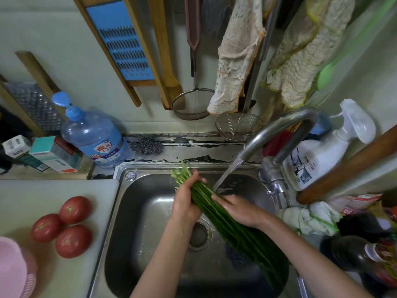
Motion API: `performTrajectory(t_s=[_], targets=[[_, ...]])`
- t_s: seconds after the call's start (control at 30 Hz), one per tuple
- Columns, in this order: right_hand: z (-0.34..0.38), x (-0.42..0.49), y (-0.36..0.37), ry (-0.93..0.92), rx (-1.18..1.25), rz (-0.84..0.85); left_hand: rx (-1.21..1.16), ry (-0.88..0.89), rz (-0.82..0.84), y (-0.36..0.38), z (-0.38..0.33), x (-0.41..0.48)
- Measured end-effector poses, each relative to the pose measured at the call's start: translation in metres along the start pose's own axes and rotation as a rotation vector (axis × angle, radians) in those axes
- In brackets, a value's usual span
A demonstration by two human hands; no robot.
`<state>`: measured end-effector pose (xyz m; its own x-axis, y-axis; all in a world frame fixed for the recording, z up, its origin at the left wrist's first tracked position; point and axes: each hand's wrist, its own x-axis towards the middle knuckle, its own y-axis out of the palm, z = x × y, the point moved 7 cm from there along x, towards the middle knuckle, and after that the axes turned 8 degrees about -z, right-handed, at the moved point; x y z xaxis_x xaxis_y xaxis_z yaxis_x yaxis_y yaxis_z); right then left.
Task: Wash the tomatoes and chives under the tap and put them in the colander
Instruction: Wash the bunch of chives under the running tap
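A long bunch of green chives (pixel 225 220) lies slantwise over the steel sink (pixel 141 211), pale cut ends pointing up-left. My left hand (pixel 187 203) grips the bunch near those ends. My right hand (pixel 238 209) rests on the stalks from the right side, fingers laid over them, wet. Water runs from the tap (pixel 279 130) onto the chives between my hands. Three red tomatoes (pixel 64 226) sit on the white board (pixel 43 190) left of the sink. The pink colander (pixel 15 269) shows at the lower left edge.
A blue water bottle (pixel 94 140) and small boxes (pixel 53 155) stand behind the board. A spray bottle (pixel 322 151), rags (pixel 309 218) and dark bottles (pixel 354 252) crowd the right of the sink. Graters, strainers and cloths hang on the wall above. A scouring pad (pixel 236 254) lies in the sink.
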<state>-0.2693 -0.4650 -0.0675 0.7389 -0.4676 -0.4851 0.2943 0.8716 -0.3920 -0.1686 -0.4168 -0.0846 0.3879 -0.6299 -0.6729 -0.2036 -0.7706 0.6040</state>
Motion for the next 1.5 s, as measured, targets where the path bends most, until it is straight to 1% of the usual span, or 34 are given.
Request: performTrajectory(t_s=[0.1, 0.17, 0.23, 0.27, 0.33, 0.37, 0.47, 0.53, 0.6, 0.67, 0.7, 0.77, 0.83, 0.9, 0.97, 1.03, 1.13, 1.2, 1.3, 1.37, 1.43, 1.5], targets=[[-0.002, -0.012, -0.002, 0.023, 0.031, 0.035, -0.072, 0.016, -0.098, -0.001, 0.005, 0.006], [-0.002, -0.017, -0.002, -0.021, -0.030, 0.013, -0.077, 0.045, -0.146, 0.002, 0.004, 0.005], [-0.004, -0.015, -0.002, -0.101, -0.159, -0.075, -0.063, 0.068, -0.145, 0.005, 0.003, 0.004], [-0.005, -0.013, -0.003, -0.137, -0.173, -0.140, -0.043, 0.081, -0.129, 0.007, 0.002, 0.004], [-0.008, -0.010, -0.008, -0.153, -0.135, -0.246, 0.007, 0.081, -0.092, 0.009, 0.001, 0.005], [-0.011, -0.008, -0.010, -0.131, -0.106, -0.263, 0.033, 0.074, -0.063, 0.010, 0.000, 0.005], [-0.022, -0.006, -0.009, -0.032, 0.006, -0.185, 0.045, 0.064, 0.062, 0.020, -0.008, 0.001], [-0.026, -0.008, -0.006, 0.011, 0.096, -0.088, -0.025, 0.137, 0.086, 0.024, -0.016, 0.000], [-0.027, -0.010, -0.005, 0.032, 0.142, -0.027, -0.095, 0.250, 0.056, 0.020, -0.023, 0.004], [-0.029, -0.011, -0.003, 0.081, 0.228, 0.037, -0.115, 0.320, 0.023, 0.020, -0.027, 0.004], [-0.031, -0.011, -0.001, 0.121, 0.293, 0.085, -0.115, 0.319, -0.002, 0.018, -0.025, 0.004], [-0.035, -0.012, 0.002, 0.186, 0.355, 0.161, -0.148, 0.237, -0.041, 0.019, -0.020, 0.004], [-0.042, -0.012, 0.001, 0.222, 0.322, 0.136, -0.185, 0.163, -0.097, 0.017, -0.014, 0.007], [-0.050, -0.010, 0.001, 0.247, 0.253, 0.059, -0.194, 0.113, -0.154, 0.014, -0.010, 0.010], [-0.053, -0.008, 0.001, 0.234, 0.180, -0.005, -0.184, 0.080, -0.167, 0.014, -0.007, 0.012], [-0.054, -0.005, -0.002, 0.187, 0.125, -0.048, -0.111, 0.114, -0.138, 0.014, -0.010, 0.008], [-0.053, -0.011, -0.008, 0.110, 0.113, -0.095, 0.041, 0.229, -0.026, 0.019, -0.015, -0.005], [-0.055, -0.015, -0.011, 0.075, 0.072, -0.144, 0.179, 0.234, -0.005, 0.021, -0.009, -0.014], [-0.065, -0.014, -0.010, 0.014, -0.049, -0.247, 0.330, 0.125, -0.052, 0.023, 0.006, -0.016], [-0.072, -0.012, -0.006, -0.001, -0.082, -0.288, 0.355, 0.093, -0.096, 0.026, 0.011, -0.015], [-0.068, -0.011, -0.005, -0.005, -0.085, -0.310, 0.361, 0.133, -0.137, 0.031, 0.013, -0.013], [-0.064, -0.010, -0.005, 0.009, -0.079, -0.297, 0.407, 0.178, -0.139, 0.033, 0.013, -0.011]])
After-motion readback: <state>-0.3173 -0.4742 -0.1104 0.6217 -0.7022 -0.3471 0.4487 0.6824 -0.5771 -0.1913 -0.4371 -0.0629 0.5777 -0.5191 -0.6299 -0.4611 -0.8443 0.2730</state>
